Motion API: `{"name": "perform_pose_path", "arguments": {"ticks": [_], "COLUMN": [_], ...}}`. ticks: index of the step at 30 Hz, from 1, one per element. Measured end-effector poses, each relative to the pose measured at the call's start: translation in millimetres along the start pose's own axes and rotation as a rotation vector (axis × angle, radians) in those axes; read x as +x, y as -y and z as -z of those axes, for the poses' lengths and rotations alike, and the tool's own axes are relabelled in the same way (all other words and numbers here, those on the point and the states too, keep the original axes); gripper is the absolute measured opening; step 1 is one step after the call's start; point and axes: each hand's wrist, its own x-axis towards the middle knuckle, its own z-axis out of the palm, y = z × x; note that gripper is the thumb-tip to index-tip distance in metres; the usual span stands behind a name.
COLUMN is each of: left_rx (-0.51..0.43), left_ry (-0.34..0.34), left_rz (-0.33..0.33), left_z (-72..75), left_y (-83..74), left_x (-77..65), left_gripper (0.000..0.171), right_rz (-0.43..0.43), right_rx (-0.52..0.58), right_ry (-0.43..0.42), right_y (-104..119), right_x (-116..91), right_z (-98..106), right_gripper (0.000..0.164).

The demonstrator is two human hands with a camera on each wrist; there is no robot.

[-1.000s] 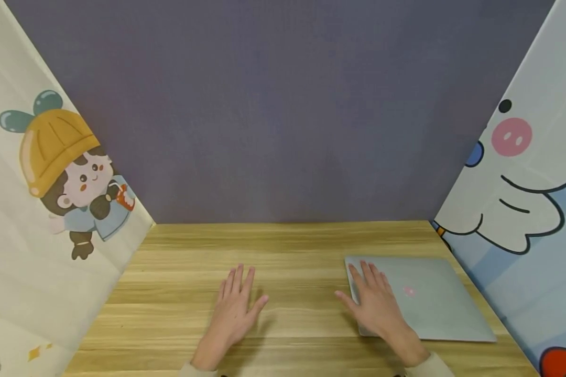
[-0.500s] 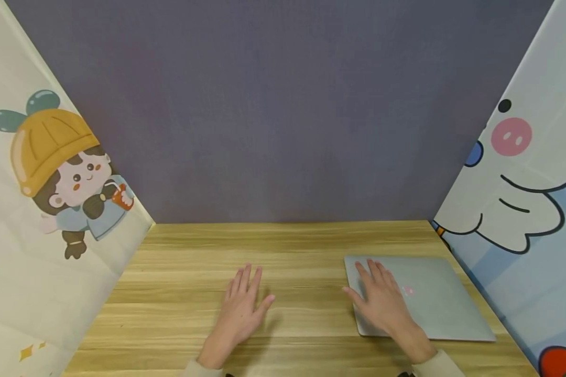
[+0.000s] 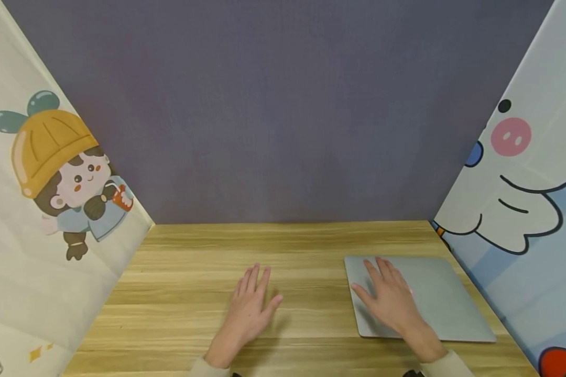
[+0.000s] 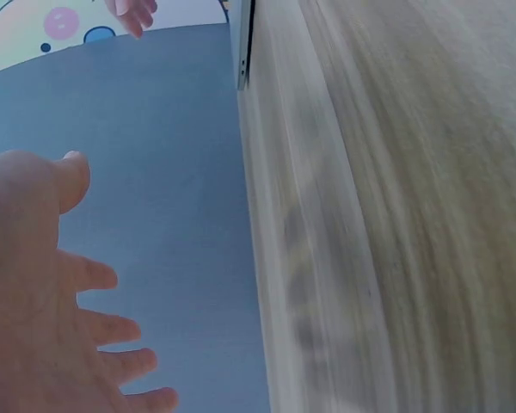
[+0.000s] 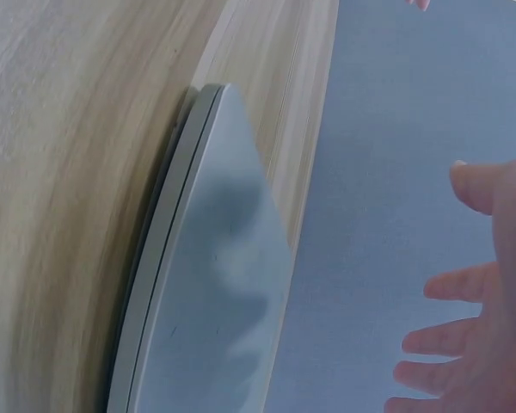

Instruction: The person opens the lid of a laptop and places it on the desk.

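Observation:
A closed silver laptop (image 3: 453, 303) lies flat at the right of the wooden table, its logo mostly covered by a hand. My right hand (image 3: 391, 298) hovers over the laptop's left part with fingers spread; in the right wrist view a gap shows between the hand (image 5: 473, 318) and the lid (image 5: 215, 284), which carries its shadow. To the left of the laptop, my left hand (image 3: 250, 309) is held above the bare wood, fingers straight and thumb out. The left wrist view shows that hand (image 4: 60, 292) clear of the tabletop, holding nothing.
The wooden table (image 3: 179, 272) ends at a dark grey-blue panel (image 3: 283, 115) along the back. White cloth with a cartoon child (image 3: 75, 173) hangs on the left side. A cartoon-print cloth (image 3: 523, 209) closes off the right side, near the laptop's edge.
Both hands have drifted a little to the right, the right one farther over the laptop. The laptop has stayed in place.

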Motion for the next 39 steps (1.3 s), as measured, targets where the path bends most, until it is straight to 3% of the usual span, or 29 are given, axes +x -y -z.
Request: {"name": "perform_pose_path", "arguments": {"ticks": [19, 39], "left_rx": [-0.004, -0.060], "left_ry": [-0.021, 0.006], "left_rz": [-0.042, -0.077], "left_z": [0.0, -15.0], "left_y": [-13.9, -19.4], "left_x": [8.4, 18.2], "left_gripper": [0.073, 0.077], "right_rz": [0.002, -0.078], "right_rx": [-0.001, -0.041], "right_ry": [0.000, 0.016], "right_y": [-14.2, -43.3], "right_x": [-4.0, -3.7], "right_z": [12.0, 18.0], "right_gripper": [0.072, 0.073]}}
